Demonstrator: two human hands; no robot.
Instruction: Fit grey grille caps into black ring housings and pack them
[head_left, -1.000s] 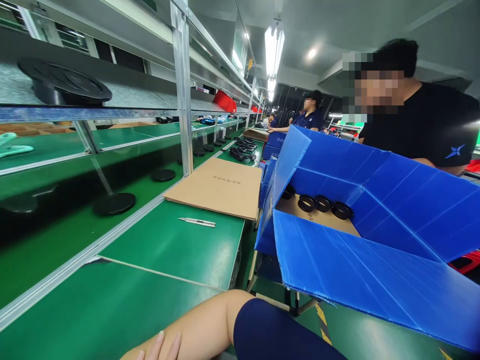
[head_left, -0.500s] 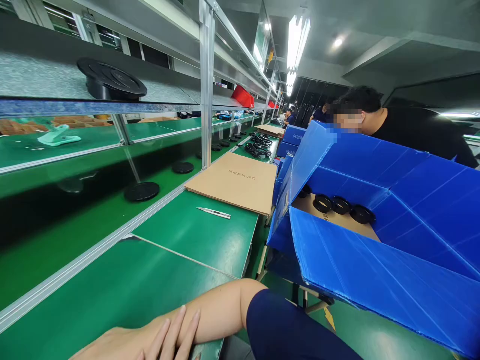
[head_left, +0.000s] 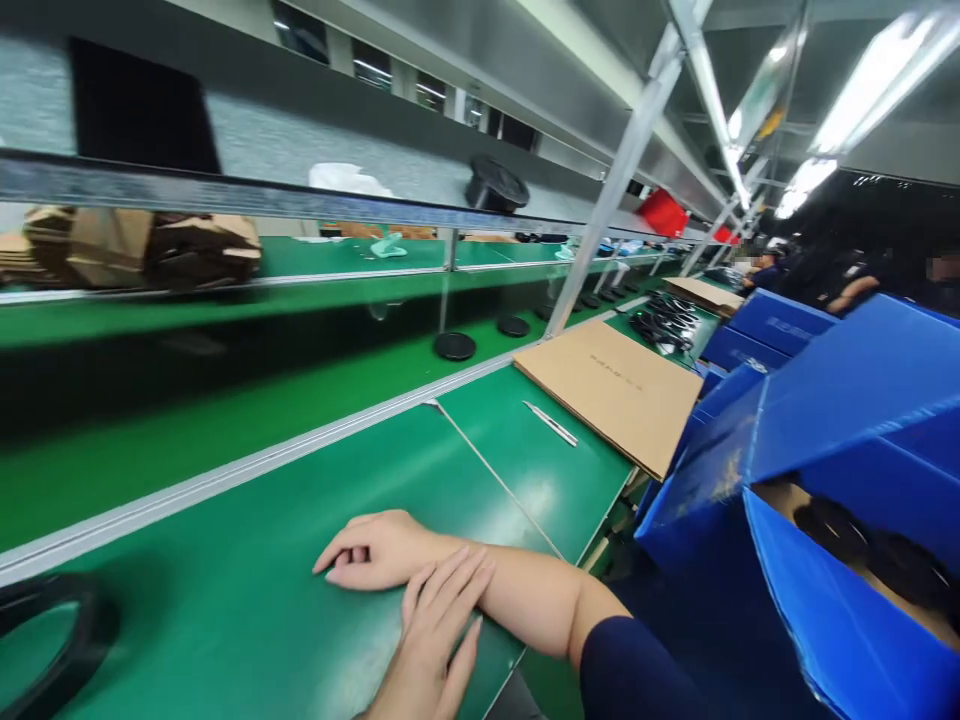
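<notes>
My right hand (head_left: 375,548) rests on the green worktop (head_left: 247,590) with its fingers loosely bent and nothing visible in them. Across my right wrist and forearm lies my left hand (head_left: 442,610), its fingers stretched out and the palm hidden. A black ring-shaped part (head_left: 90,640), cut off by the picture edge and blurred, sits at the lower left. Beyond my right arm a slim utility knife (head_left: 551,424) lies on the worktop. Behind it is a flat piece of brown cardboard (head_left: 619,385) with printed characters.
Several black round discs (head_left: 454,346) lie along the green strip past the metal rail. A shelf above carries a black round part (head_left: 496,185) and a red bin (head_left: 663,213). To my right stands an open blue box (head_left: 832,590) with black round parts inside. People are farther back.
The view has swung left, so the knife, cardboard and blue box sit farther right. More of both hands shows, and the black ring has come into sight. My left hand stays on my right arm.
</notes>
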